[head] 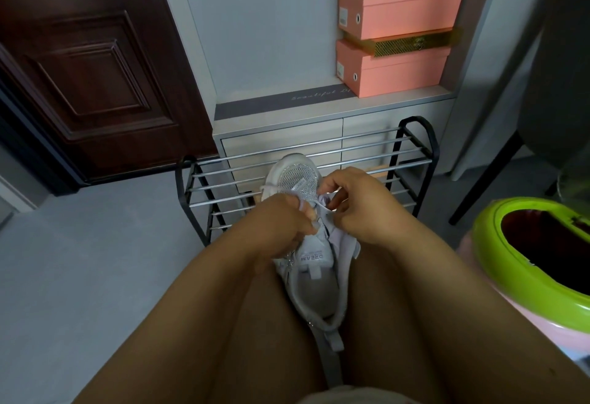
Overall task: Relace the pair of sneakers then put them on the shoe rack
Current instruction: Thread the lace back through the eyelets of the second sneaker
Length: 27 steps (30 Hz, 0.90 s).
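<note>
A white sneaker (292, 176) with a mesh toe lies between my thighs, toe pointing away towards the rack. Its tongue reads "DREAM". My left hand (284, 224) curls over the left side of the lacing area and pinches the white lace (322, 208). My right hand (354, 202) pinches the lace on the right side, just above the eyelets. Both hands cover most of the lacing. The second sneaker is out of sight. The black shoe rack (412, 160) with silver bars stands right behind the sneaker.
A grey cabinet (281, 138) stands behind the rack, with stacked pink shoe boxes (399, 61) on its top. A dark wooden door (89, 77) is at the left. A green-rimmed bin (498, 263) stands at my right. Grey floor (95, 260) lies at the left.
</note>
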Each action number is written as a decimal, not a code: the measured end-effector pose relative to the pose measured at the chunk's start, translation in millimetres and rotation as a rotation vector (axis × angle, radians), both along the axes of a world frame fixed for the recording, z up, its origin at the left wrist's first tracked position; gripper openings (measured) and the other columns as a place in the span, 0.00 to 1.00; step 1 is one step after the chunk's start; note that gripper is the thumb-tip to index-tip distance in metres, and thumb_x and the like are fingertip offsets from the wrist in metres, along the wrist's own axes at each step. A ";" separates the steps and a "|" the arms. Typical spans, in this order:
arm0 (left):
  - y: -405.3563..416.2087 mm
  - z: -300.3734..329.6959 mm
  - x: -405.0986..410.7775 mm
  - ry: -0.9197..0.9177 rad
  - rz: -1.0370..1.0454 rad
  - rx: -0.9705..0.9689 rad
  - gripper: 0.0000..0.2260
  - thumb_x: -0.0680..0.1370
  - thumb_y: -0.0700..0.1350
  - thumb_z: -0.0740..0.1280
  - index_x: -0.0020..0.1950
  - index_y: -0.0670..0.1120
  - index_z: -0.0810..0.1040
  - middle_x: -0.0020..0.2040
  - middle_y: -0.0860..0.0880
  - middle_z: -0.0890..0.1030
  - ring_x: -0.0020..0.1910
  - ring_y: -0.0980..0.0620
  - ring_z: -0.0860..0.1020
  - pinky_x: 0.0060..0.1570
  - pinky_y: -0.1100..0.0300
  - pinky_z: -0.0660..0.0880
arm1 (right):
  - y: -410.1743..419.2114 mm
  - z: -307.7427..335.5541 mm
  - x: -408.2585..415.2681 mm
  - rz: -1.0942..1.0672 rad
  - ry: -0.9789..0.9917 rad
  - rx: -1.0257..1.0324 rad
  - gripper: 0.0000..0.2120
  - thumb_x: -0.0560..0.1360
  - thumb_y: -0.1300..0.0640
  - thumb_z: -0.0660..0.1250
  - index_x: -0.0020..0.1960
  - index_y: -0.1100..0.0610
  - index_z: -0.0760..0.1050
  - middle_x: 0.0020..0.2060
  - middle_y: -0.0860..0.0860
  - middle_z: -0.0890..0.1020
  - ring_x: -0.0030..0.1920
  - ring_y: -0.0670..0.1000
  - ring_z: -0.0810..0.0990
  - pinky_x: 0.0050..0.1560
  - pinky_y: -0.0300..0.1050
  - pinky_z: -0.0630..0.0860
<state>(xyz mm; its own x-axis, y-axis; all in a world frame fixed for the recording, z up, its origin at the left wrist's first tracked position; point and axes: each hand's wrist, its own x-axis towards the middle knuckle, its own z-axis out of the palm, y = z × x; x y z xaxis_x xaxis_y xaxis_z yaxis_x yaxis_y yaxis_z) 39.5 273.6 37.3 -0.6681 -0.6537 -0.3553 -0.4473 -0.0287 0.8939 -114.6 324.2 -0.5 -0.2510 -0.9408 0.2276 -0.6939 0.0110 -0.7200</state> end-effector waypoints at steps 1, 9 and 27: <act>2.1 4.3 5.0 0.043 -0.016 0.057 0.12 0.76 0.28 0.61 0.36 0.42 0.69 0.19 0.53 0.66 0.14 0.61 0.62 0.17 0.73 0.57 | -1.1 -1.6 -1.1 -0.011 -0.001 0.000 0.16 0.64 0.72 0.67 0.47 0.55 0.77 0.47 0.50 0.75 0.40 0.49 0.79 0.39 0.37 0.74; 3.3 44.6 49.0 0.601 -0.443 0.440 0.08 0.68 0.38 0.72 0.43 0.37 0.76 0.23 0.51 0.66 0.16 0.61 0.62 0.20 0.70 0.52 | -6.8 -5.8 -0.4 -0.084 0.007 -0.008 0.10 0.67 0.66 0.70 0.45 0.54 0.76 0.46 0.50 0.77 0.39 0.49 0.80 0.41 0.42 0.76; -17.2 19.4 35.7 0.552 0.372 0.245 0.14 0.81 0.40 0.55 0.40 0.39 0.75 0.32 0.48 0.70 0.29 0.55 0.70 0.29 0.63 0.72 | 2.2 6.5 5.9 0.133 0.090 0.021 0.13 0.65 0.58 0.61 0.38 0.49 0.83 0.44 0.48 0.71 0.52 0.49 0.71 0.55 0.37 0.63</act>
